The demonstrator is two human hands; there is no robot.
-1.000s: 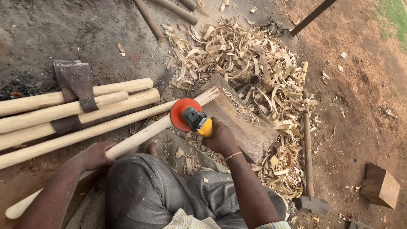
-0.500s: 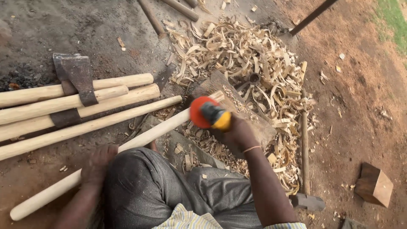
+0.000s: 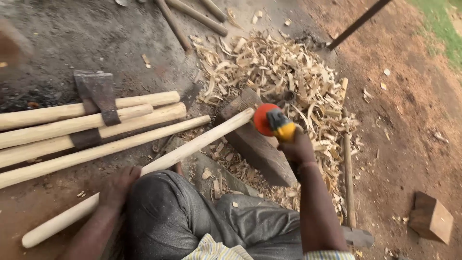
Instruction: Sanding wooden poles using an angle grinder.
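My right hand grips a yellow power sander with a round orange disc, held just off the far tip of a long pale wooden handle. That handle slants across my knee, its far end resting on a dark wooden block. My left hand presses down on the handle's middle, beside my grey trouser leg.
Several finished pale handles lie side by side at the left with a rusty axe head on them. A heap of wood shavings spreads behind the block. A hammer lies at the right, near a small wooden block.
My right hand has carried the sander to the right, from over the handle to just past its tip. The left hand stays on the handle.
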